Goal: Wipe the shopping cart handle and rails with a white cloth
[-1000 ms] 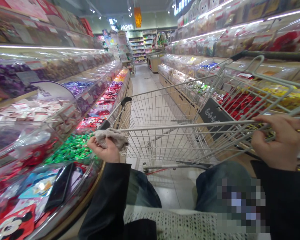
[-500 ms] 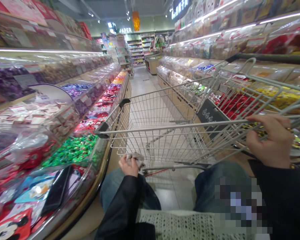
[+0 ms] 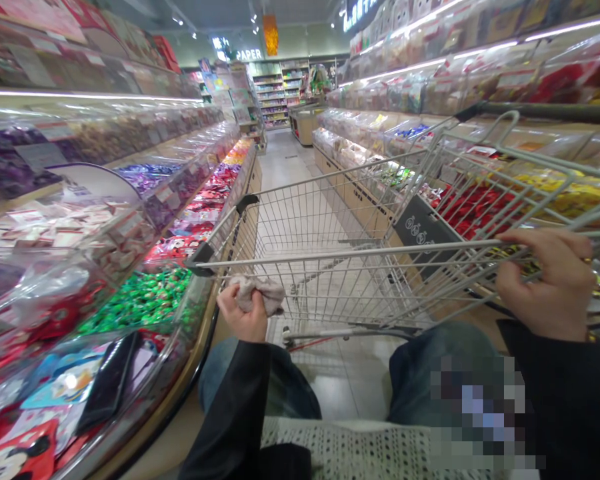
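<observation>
Fingers [image 3: 229, 303] of the left hand [image 3: 243, 319] closed around a crumpled, soft grey-beige cloth [image 3: 256, 294], the bunched fabric bulging out above the knuckles, all of it held just below the near top rail of a pale grey wire shopping cart [image 3: 330, 255]. Fingers [image 3: 545, 241] of the right hand [image 3: 545, 287] curled over that same rail toward its far end, a gold-coloured ring [image 3: 589, 261] just visible on one of them. Beyond the rail, only pale floor tiles showing through the mesh of the cart's wire basket [image 3: 325, 220], and a black plastic plate [image 3: 423, 230] with white symbols fixed to its right wall. Black sleeves [image 3: 230, 413] running back from both wrists, over blue denim knees [image 3: 260, 387] and a speckled white knit top [image 3: 345, 453]. Left of the cart, a curved clear bin of shiny green foil-wrapped sweets [image 3: 140, 300], with a flat black rectangular object [image 3: 109, 373] lying on clear casing nearer the person. Right of the cart, red and yellow wrapped sweets [image 3: 475, 210] behind clear fronts. Farther along the long tiled aisle [image 3: 285, 157], stocked shelves [image 3: 275, 90] beneath a lit "PAPER" sign [image 3: 250, 55].
</observation>
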Available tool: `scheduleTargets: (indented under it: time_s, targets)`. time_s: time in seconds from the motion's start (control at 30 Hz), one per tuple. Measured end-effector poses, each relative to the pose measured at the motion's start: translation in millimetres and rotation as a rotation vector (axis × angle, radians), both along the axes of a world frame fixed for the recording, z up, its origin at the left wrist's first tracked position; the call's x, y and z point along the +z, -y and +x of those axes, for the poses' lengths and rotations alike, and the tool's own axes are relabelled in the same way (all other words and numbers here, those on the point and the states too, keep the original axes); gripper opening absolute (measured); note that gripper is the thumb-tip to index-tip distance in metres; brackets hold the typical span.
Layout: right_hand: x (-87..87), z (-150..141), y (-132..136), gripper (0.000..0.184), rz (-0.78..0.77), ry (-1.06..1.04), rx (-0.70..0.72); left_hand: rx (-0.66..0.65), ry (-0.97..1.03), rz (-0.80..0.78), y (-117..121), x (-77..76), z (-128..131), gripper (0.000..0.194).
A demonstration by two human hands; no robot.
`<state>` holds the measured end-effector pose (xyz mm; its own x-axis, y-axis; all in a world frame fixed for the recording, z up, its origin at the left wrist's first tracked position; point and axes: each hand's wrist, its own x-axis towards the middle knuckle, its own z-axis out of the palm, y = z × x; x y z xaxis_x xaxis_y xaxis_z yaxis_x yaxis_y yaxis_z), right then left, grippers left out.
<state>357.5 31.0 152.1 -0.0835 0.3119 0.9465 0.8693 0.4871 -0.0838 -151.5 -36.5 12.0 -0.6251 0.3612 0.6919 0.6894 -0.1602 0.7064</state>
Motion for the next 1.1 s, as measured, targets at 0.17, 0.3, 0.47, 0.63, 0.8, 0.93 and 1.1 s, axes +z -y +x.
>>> scheduleTargets:
  time_s: [0.17,0.3,0.47,0.63,0.8,0.93,1.1]
  targets:
    - [0.7,0,0,0.039,0.023,0.013,0.005,0.066,0.010,-0.041,14,-65.9,18,0.026]
    - [2.1,-2,0,0.040,0.012,0.002,0.006,0.075,0.005,-0.007,14,-68.9,27,0.021]
    - [1.2,-2,2,0.040,0.011,-0.010,0.007,0.036,-0.057,0.094,-1,-5.1,30,0.024]
    - [0.2,-1,2,0.043,-0.013,-0.010,0.005,-0.022,-0.180,0.183,-12,48.7,37,0.031]
    - [-0.2,-4,1,0.043,-0.021,-0.032,-0.007,-0.064,-0.127,0.030,-1,1.7,45,0.025]
    - [0.4,-4,2,0.042,-0.018,-0.029,0.001,-0.072,-0.101,-0.020,8,-49.7,56,0.020]
    - [2.4,-3,2,0.039,-0.022,-0.006,0.002,-0.049,-0.087,0.012,6,-48.5,65,0.020]
